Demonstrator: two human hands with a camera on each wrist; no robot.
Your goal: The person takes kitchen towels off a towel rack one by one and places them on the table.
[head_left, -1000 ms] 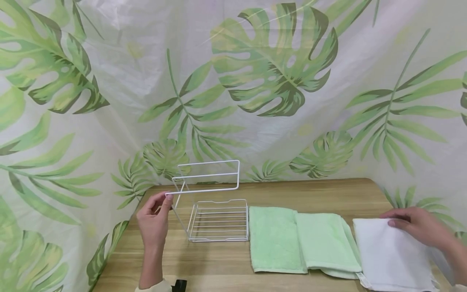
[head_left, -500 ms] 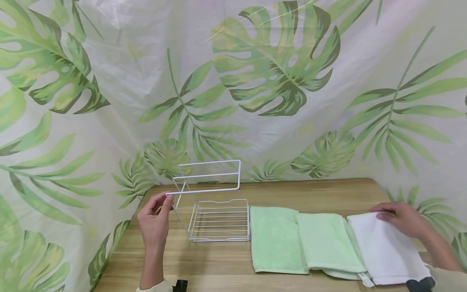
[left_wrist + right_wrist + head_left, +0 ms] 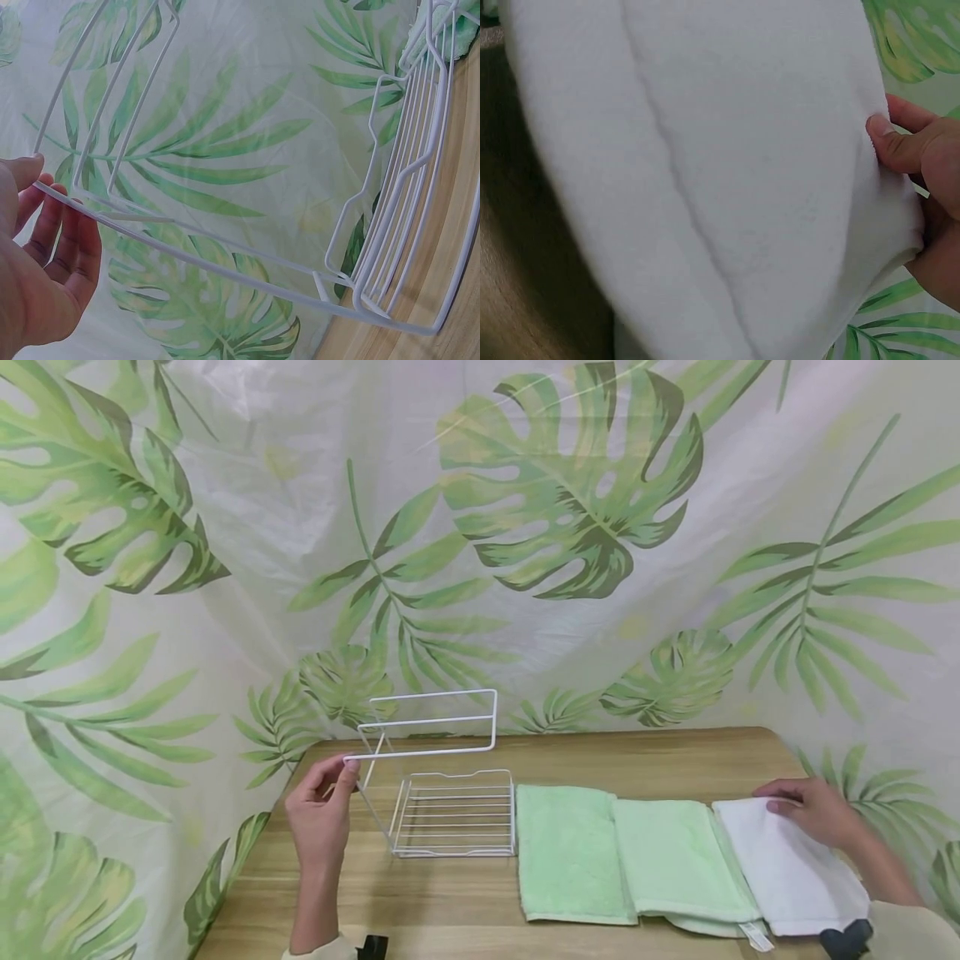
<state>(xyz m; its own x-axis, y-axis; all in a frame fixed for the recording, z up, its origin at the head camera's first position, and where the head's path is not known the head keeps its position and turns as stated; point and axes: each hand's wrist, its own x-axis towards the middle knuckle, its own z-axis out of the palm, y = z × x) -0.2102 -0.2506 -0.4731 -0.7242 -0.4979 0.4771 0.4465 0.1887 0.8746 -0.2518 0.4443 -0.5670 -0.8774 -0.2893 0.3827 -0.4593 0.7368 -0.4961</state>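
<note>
A white wire rack (image 3: 453, 852) stands on the table, its slatted base low and a barred frame above. At its upper left corner my left hand (image 3: 322, 806) pinches the wire between thumb and fingers; the left wrist view shows the same hold on the rack (image 3: 225, 274). Far to the right, my right hand (image 3: 813, 810) pinches the back edge of a folded white towel (image 3: 787, 872). In the right wrist view the thumb lies over the edge of that towel (image 3: 765, 165). The white towel's left side meets a light green towel (image 3: 678, 856).
Another green towel (image 3: 570, 852) lies between the rack and the light green one, overlapping slightly with the latter. A white tag (image 3: 756, 935) sticks out at the front. Behind the wooden table (image 3: 600, 760) hangs a leaf-patterned curtain (image 3: 562, 643).
My right hand has moved left with the white towel, bringing it up against the light green towel. The left hand keeps its hold on the rack.
</note>
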